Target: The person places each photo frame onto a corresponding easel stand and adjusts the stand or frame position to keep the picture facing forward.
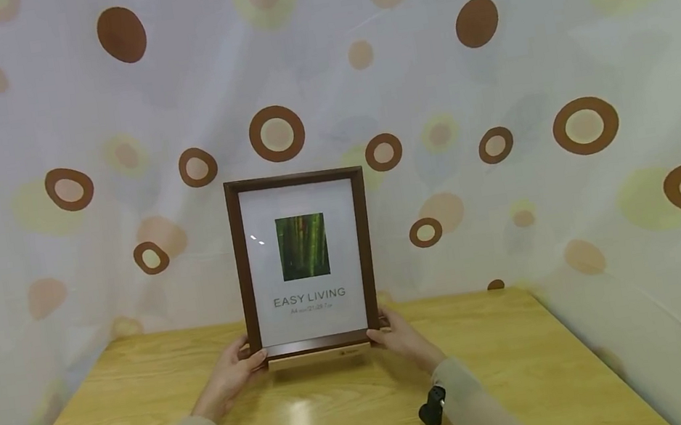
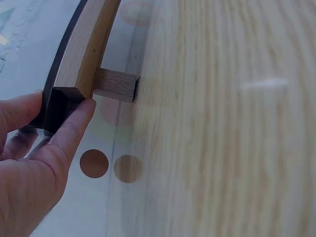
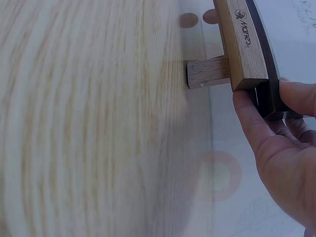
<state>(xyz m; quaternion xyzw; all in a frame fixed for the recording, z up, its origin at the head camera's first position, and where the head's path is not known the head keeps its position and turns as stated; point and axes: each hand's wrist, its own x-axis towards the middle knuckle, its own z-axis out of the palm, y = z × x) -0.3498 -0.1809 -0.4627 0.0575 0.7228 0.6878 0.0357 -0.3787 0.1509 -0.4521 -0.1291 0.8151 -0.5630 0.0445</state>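
A dark brown picture frame [image 1: 345,241] stands upright at the back middle of the table, with a small green bamboo picture and the words "EASY LIVING" behind its front. Beneath its lower edge is a light wooden stand [image 1: 319,357], whose short wooden foot [image 2: 114,84] shows in the left wrist view. My left hand [image 1: 229,376] holds the frame's lower left corner, thumb on the front and fingers behind and below. At the lower right corner, my right hand [image 1: 402,341] grips the same way, one fingertip touching the end of the stand [image 3: 242,44], which bears a printed logo.
The light wooden table [image 1: 504,379] spreads out around the stand. Behind it and along the sides hangs a pale cloth [image 1: 318,61] with brown and beige circles. Small black devices [image 1: 433,408] are strapped at both wrists.
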